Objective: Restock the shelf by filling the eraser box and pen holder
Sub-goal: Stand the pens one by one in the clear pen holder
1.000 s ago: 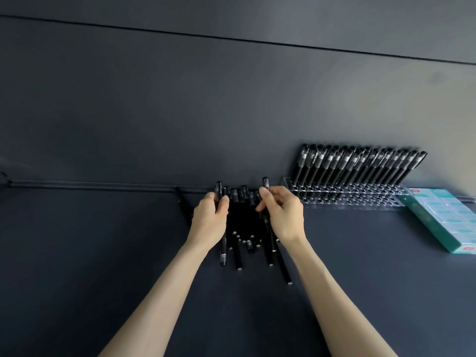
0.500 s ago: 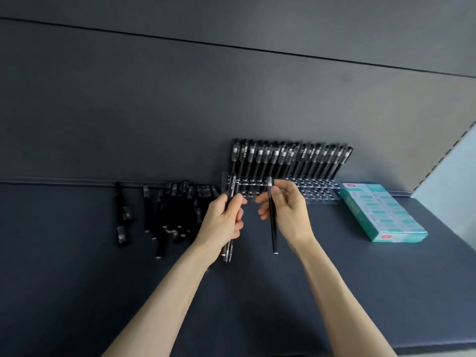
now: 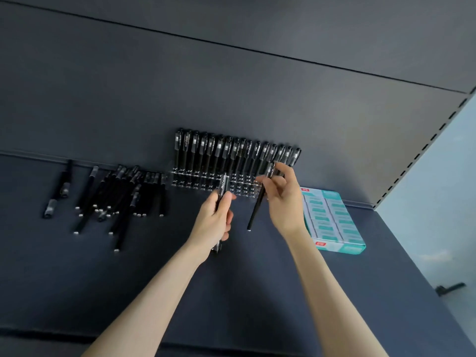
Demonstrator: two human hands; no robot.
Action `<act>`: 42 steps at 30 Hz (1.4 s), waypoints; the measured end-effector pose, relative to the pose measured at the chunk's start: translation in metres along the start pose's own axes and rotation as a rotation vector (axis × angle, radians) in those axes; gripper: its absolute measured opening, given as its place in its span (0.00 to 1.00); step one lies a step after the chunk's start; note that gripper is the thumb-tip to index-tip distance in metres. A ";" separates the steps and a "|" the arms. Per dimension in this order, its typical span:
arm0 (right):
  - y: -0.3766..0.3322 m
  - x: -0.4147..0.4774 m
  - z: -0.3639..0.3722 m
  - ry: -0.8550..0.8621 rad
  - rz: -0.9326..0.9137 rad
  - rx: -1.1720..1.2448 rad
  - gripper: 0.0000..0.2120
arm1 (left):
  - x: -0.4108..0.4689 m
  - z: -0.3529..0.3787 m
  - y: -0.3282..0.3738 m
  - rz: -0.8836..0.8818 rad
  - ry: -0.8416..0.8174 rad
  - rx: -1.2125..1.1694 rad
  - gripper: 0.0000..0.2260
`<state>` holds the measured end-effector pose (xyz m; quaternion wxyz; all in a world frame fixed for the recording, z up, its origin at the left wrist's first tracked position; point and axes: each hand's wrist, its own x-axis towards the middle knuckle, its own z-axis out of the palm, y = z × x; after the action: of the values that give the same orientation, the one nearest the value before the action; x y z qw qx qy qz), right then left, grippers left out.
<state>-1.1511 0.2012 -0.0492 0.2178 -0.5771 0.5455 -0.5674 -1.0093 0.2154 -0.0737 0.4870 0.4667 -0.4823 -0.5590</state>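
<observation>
Holding, left: the left hand (image 3: 215, 222) curls its fingers and thumb round 1 black pen (image 3: 223, 186), gripping it near the middle. The pen stands almost upright. Its upper end lies in front of the holder's front edge and its lower end shows below the palm.
Holding, right: the right hand (image 3: 283, 202) pinches a 2nd pen (image 3: 255, 212) near its upper end between thumb and fingertips, the other fingers loosely bent. This pen tilts, with its top toward the right end of the holder and its lower tip hanging free above the shelf.
Pen holder (image 3: 195, 182): a clear plastic rack with rows of holes, set against the back wall (image 3: 231, 86), just behind both hands.
Standing pens (image 3: 231, 153): 1 long row of black capped pens in the rear holes, leaning back on the wall.
Loose pens (image 3: 123, 199): a pile lying flat on the shelf just left of the holder, caps toward the wall. A few more lie apart further left.
Eraser box (image 3: 332, 220): teal and white, flat on the shelf just right of the holder and beside the right wrist, with erasers showing in 2 columns.
Shelf (image 3: 257, 292): a dark blue-grey board.
Slotted post (image 3: 425, 150): a grey upright at the right edge.
</observation>
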 end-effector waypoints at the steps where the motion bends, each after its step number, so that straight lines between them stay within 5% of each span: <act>1: 0.000 0.005 0.000 0.016 -0.030 -0.013 0.16 | 0.003 0.000 -0.001 0.000 0.013 -0.002 0.09; 13: -0.013 0.064 0.025 0.176 -0.202 -0.017 0.18 | 0.025 -0.008 -0.012 -0.005 0.033 -0.105 0.09; 28: 0.001 0.074 0.043 0.085 -0.357 -0.216 0.15 | 0.030 -0.007 -0.012 -0.006 0.027 -0.202 0.11; 38: 0.010 0.067 0.042 0.000 -0.296 -0.333 0.14 | 0.029 -0.008 -0.010 -0.032 0.014 -0.237 0.11; 42: 0.000 0.054 0.034 0.062 -0.191 -0.195 0.12 | 0.024 -0.007 -0.008 -0.023 -0.061 -0.204 0.10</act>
<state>-1.1341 0.1413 -0.0357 0.0890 -0.6270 0.5470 -0.5474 -1.0057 0.1913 -0.0834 0.5106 0.4031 -0.4319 -0.6247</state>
